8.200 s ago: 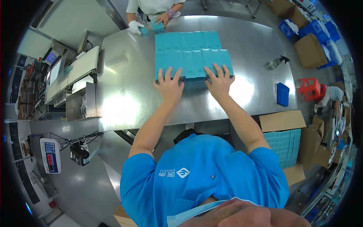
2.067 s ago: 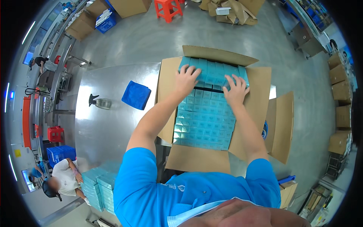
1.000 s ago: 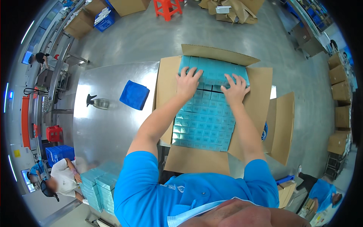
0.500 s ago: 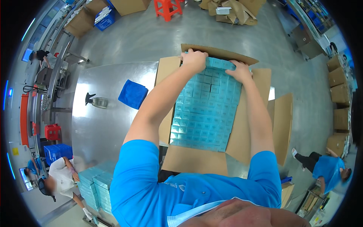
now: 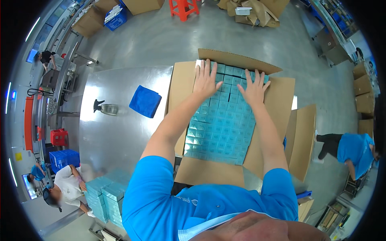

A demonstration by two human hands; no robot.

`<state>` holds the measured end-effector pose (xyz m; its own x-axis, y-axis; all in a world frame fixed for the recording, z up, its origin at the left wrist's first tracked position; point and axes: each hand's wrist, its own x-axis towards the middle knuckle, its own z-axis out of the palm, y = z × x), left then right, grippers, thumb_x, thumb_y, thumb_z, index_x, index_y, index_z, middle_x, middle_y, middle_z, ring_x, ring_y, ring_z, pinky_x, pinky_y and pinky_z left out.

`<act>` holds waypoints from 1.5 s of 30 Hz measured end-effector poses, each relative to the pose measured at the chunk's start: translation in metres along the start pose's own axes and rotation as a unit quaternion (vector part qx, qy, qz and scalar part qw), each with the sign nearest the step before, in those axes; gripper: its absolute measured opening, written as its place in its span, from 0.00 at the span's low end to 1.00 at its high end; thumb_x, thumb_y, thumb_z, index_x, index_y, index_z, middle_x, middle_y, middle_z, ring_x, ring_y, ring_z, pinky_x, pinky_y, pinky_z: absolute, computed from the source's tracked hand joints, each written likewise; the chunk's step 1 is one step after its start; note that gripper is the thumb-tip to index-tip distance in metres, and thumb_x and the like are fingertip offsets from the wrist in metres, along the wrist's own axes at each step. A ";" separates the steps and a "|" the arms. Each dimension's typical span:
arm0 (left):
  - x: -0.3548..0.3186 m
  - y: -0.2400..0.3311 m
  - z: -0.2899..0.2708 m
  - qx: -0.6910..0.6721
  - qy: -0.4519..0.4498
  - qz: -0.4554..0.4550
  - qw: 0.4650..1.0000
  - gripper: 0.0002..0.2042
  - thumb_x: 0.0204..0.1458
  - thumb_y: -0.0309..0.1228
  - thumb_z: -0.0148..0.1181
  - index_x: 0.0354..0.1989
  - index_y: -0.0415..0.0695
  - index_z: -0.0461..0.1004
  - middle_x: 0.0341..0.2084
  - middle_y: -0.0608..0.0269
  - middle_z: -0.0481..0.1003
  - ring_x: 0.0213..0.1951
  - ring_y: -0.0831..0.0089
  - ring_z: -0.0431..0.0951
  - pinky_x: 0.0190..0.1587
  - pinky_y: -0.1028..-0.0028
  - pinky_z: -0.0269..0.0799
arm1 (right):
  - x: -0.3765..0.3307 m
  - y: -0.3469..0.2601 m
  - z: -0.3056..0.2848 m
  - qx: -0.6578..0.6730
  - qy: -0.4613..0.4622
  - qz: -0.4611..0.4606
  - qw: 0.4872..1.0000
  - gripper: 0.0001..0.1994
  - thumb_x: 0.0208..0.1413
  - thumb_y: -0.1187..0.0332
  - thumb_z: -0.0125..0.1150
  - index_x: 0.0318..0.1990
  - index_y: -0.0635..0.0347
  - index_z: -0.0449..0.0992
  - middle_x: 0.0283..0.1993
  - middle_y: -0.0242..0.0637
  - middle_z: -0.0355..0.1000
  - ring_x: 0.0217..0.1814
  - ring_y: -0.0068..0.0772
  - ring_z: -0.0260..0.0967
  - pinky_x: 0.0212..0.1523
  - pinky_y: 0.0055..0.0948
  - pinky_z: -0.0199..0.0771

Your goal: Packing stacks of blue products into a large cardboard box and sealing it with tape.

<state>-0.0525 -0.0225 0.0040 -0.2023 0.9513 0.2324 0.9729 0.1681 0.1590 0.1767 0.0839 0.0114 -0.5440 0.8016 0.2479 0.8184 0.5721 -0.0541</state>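
Rows of small teal boxes fill a large cardboard carton, whose flaps are folded outward. My left hand lies flat on the boxes at the far left corner, fingers stretched and spread. Toward the far right corner my right hand rests palm down on the boxes, its fingers spread too. Neither hand holds anything. Box tops under both palms are hidden.
Left of the carton, a metal table bears a folded blue cloth and a spray bottle. Stacked teal packs stand near left, beside a person in white. Another open carton stands at right; a person in blue is beyond.
Both hands have gone from curling over the far edge of the boxes to lying flat on top with fingers spread. The person at right has moved and turned.
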 end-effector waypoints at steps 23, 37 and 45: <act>0.012 0.024 0.045 -0.039 0.029 0.011 0.999 0.42 0.60 0.57 0.60 0.78 0.48 0.58 0.77 0.40 0.54 0.76 0.31 0.51 0.76 0.38 0.44 | 0.004 0.030 0.038 -0.023 -0.085 -0.002 0.996 0.50 0.63 0.34 0.57 0.81 0.57 0.50 0.84 0.60 0.42 0.86 0.70 0.36 0.81 0.67 0.38; -0.117 0.032 0.022 -0.067 -0.133 0.013 0.989 0.44 0.60 0.57 0.62 0.81 0.56 0.52 0.80 0.39 0.46 0.80 0.36 0.44 0.77 0.37 0.45 | -0.010 0.065 0.049 0.086 -0.081 -0.014 0.993 0.45 0.64 0.37 0.57 0.80 0.55 0.53 0.83 0.66 0.43 0.85 0.67 0.40 0.80 0.52 0.53; -0.426 0.011 -0.049 -0.240 -0.236 -0.244 0.909 0.39 0.58 0.45 0.70 0.75 0.43 0.62 0.68 0.35 0.67 0.69 0.42 0.68 0.71 0.54 0.66 | -0.012 0.018 -0.006 0.258 -0.238 0.114 0.930 0.43 0.64 0.41 0.59 0.78 0.59 0.59 0.80 0.66 0.52 0.82 0.65 0.51 0.78 0.52 0.58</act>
<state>0.0385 -0.4384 -0.0462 -0.4167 0.8173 -0.3981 0.5957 0.5762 0.5595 0.1989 0.0836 0.0132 -0.4877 0.8283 -0.2757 0.7918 0.2867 -0.5393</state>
